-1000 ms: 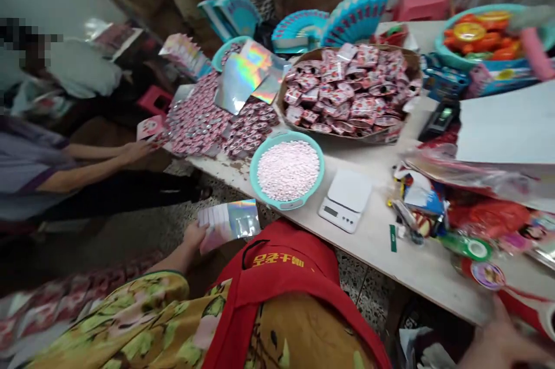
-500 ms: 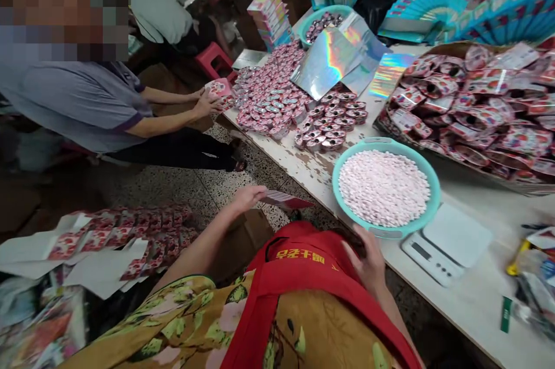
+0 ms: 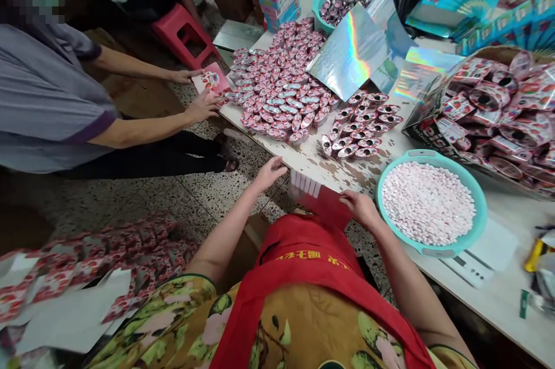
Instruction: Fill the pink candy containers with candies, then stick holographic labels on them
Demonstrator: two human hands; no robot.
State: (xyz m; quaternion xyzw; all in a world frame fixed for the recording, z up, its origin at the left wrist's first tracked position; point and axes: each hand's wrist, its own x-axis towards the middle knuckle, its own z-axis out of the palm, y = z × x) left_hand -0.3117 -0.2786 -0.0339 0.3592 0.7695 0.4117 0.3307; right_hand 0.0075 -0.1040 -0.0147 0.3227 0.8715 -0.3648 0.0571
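A flat red printed card (image 3: 326,200) with pale stripes at one end, blurred by motion, hangs in front of my red apron. My right hand (image 3: 361,207) pinches its right end. Just off the card's left edge is my left hand (image 3: 269,175), its fingers slightly curled and apart, apparently holding nothing. On the table beyond the card stand many small pink printed packs (image 3: 281,85), packed close together. A smaller group of open-topped packs (image 3: 358,126) stands nearer to me. Right of my right hand, a turquoise basin (image 3: 479,207) holds small pale pink pieces.
A co-worker's hands (image 3: 202,106) hold a pink printed card at the table's left edge. Under the basin lies a white scale (image 3: 477,270). A carton (image 3: 427,114) of printed sleeves, silver sheets (image 3: 347,59) and another turquoise basin (image 3: 318,2) stand behind. Printed cartons (image 3: 108,265) lie lower left.
The card has moved right and turned its red face towards me. My right hand has come up and taken its right end; my left hand has come off it. The view has shifted left.
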